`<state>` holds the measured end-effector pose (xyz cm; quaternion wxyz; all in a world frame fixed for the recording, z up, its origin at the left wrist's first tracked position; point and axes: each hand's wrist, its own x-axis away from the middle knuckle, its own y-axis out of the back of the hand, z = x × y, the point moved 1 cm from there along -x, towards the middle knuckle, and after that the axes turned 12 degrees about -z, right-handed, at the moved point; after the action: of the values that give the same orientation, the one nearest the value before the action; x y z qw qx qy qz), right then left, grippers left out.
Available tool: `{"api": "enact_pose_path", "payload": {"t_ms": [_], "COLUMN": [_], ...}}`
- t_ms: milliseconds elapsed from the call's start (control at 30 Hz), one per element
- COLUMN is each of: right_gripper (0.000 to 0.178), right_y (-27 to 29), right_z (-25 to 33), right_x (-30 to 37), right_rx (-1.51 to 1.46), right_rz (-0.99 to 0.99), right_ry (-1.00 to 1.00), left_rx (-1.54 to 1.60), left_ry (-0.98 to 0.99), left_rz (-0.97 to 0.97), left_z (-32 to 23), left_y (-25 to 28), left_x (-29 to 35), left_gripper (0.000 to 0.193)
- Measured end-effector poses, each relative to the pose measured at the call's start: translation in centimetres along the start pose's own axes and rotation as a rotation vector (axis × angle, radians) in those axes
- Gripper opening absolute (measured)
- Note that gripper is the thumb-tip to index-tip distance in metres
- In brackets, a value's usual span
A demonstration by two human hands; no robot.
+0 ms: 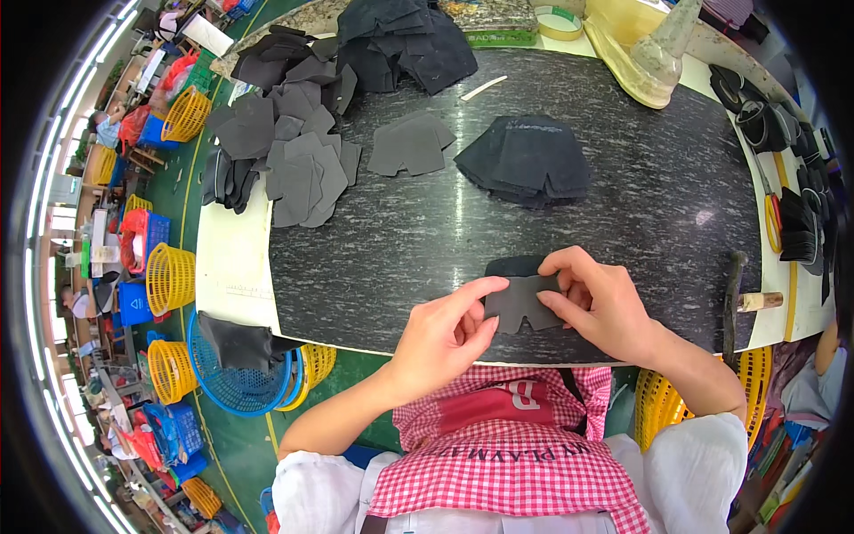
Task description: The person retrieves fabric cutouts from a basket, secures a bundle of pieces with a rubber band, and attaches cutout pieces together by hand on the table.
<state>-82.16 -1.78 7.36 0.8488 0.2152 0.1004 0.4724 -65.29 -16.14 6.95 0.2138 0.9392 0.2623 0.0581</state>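
A grey notched piece (509, 309) is held at the near edge of the dark streaked board (374, 285), notch facing the body. Its R side is gripped by the R hand (569, 287), thumb on top, other fingers curled. Its L edge is touched by the L hand (495, 307), thumb & forefinger tips set apart; whether it's firmly pinched there can't be told. A darker piece (513, 266) is seen just beyond, partly covered by the grey one.

Farther out, a stack of dark notched pieces (525, 160) is placed approx. mid-board, w/ a small grey stack (411, 147) to its L. More grey pcs are heaped in a loose pile (307, 173) at far L, & a black pile (405, 44) is set behind. A white strip (483, 87) is left lying nearby. At far R, a foot-shaped form (663, 67) is stood. Scissors (772, 222) & a hammer (756, 302) are kept along the R side.
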Motion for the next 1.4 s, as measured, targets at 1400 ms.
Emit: {"api": "enact_pose_path", "payload": {"t_ms": [1400], "right_gripper": [0.054], "right_y": [-0.1], "right_z": [0.8], "right_x": [3.8], "right_rx": [0.672], "right_rz": [0.186], "right_ry": [0.587], "left_rx": [-0.039], "left_ry": [-0.424], "left_rz": [-0.093], "left_z": [0.9], "left_y": [2.8], "left_x": [-4.6], "left_gripper": [0.019]}}
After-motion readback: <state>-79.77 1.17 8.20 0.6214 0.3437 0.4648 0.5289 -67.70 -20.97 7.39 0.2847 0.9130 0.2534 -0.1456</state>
